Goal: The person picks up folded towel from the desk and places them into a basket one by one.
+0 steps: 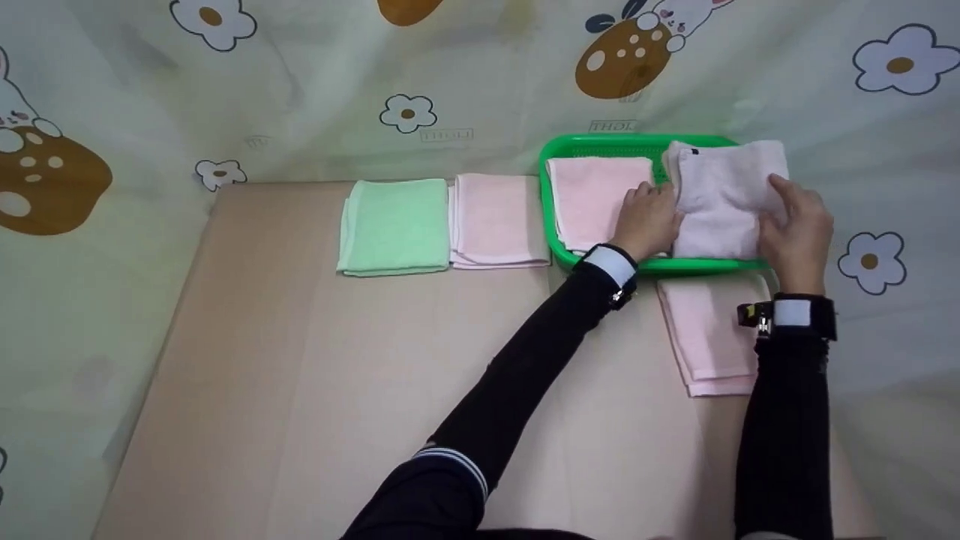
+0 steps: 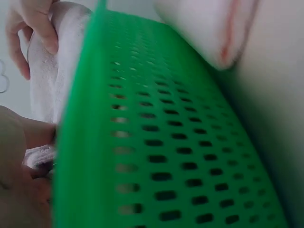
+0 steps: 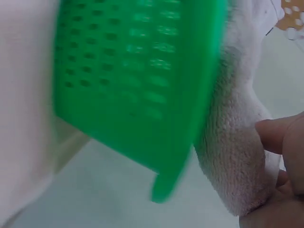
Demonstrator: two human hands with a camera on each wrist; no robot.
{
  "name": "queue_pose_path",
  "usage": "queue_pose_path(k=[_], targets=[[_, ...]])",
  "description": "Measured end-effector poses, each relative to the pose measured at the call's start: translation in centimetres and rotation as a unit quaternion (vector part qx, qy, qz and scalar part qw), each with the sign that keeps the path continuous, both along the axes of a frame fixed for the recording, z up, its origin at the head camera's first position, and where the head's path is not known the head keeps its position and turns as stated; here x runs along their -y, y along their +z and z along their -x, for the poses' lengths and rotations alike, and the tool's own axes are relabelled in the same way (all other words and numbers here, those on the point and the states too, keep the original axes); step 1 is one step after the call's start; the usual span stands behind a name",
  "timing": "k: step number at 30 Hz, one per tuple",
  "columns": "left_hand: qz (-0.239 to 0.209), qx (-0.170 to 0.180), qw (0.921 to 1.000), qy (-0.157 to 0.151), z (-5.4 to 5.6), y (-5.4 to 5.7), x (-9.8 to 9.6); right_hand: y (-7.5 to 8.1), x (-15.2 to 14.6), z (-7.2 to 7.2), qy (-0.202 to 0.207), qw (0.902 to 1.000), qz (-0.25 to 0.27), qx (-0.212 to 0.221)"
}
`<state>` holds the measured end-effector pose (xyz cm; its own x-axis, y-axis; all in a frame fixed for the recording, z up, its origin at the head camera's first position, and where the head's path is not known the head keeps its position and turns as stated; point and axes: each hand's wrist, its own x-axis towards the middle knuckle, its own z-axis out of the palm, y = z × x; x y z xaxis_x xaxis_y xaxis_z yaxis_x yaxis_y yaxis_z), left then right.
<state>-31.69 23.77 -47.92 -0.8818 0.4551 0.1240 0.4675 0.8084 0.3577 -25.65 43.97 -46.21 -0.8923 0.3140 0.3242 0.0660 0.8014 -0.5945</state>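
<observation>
A pale lilac-white folded towel [image 1: 727, 199] lies over the right part of a green perforated basket [image 1: 551, 225]. My right hand [image 1: 801, 232] pinches its right side, thumb on top and fingers beneath, as the right wrist view shows. At the towel's left edge my left hand [image 1: 646, 223] holds it with the thumb and curled fingers, close to the basket rim. A pink folded towel [image 1: 600, 195] lies in the basket's left part, next to the left hand. In the left wrist view the basket wall [image 2: 161, 133] hides the towel's lower side.
Left of the basket, a green folded towel [image 1: 397, 225] and another pink folded towel [image 1: 501, 217] lie side by side on the tan board [image 1: 315, 375]. A further pink folded towel [image 1: 709, 337] lies in front of the basket, partly behind the right wrist. Patterned cloth [image 1: 300, 97] surrounds the board.
</observation>
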Motion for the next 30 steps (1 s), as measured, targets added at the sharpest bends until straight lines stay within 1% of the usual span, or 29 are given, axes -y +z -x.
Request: queue_pose_path(k=[1, 3, 7, 9, 11, 13, 16, 17, 18, 20, 22, 25, 28, 30], targets=[[0.011, -0.004, 0.9999, 0.003, 0.1, -0.3, -0.2, -0.4, -0.1, 0.2, -0.002, 0.9999, -0.002, 0.013], [0.026, -0.013, 0.9996, 0.006, 0.1, -0.8, -0.6, -1.1, -0.2, 0.6, -0.007, 0.9997, -0.005, 0.021], [0.045, -0.044, 0.9980, 0.008, 0.3, -1.4, -1.3, -2.1, -0.2, 1.1, -0.025, 0.9997, -0.005, 0.006], [0.057, -0.057, 0.9967, 0.012, 0.3, -1.6, -1.6, -2.5, -0.2, 1.4, -0.023, 0.9997, -0.004, 0.007], [0.074, -0.066, 0.9949, 0.018, 0.4, -2.0, -1.8, -2.8, -0.1, 1.6, -0.011, 0.9995, -0.009, 0.027], [0.091, -0.069, 0.9931, 0.024, 0.4, -2.3, -2.0, -2.8, -0.1, 1.8, 0.011, 0.9980, -0.012, 0.061], [0.107, -0.082, 0.9902, 0.036, 0.4, -2.7, -2.3, -2.8, -0.1, 2.2, 0.044, 0.9922, -0.015, 0.116], [0.109, -0.084, 0.9898, 0.035, 0.3, -2.8, -2.3, -2.7, -0.1, 2.3, 0.051, 0.9899, -0.015, 0.131], [0.114, -0.084, 0.9893, 0.033, 0.2, -2.8, -2.3, -2.6, -0.1, 2.4, 0.056, 0.9876, -0.017, 0.145], [0.129, -0.083, 0.9878, 0.025, 0.2, -2.9, -2.1, -2.8, 0.0, 2.6, 0.068, 0.9875, -0.027, 0.140], [0.156, -0.076, 0.9848, 0.009, 0.1, -2.8, -1.9, -2.9, 0.1, 2.7, 0.070, 0.9885, -0.044, 0.126], [0.211, -0.064, 0.9751, -0.017, 0.0, -2.5, -1.8, -3.2, 0.3, 2.8, 0.068, 0.9899, -0.077, 0.097], [0.250, -0.042, 0.9670, -0.028, 0.0, -2.2, -1.6, -3.2, 0.4, 3.1, 0.069, 0.9841, -0.107, 0.124], [0.262, -0.029, 0.9640, -0.033, 0.1, -2.1, -1.4, -3.2, 0.4, 3.3, 0.082, 0.9765, -0.128, 0.152]])
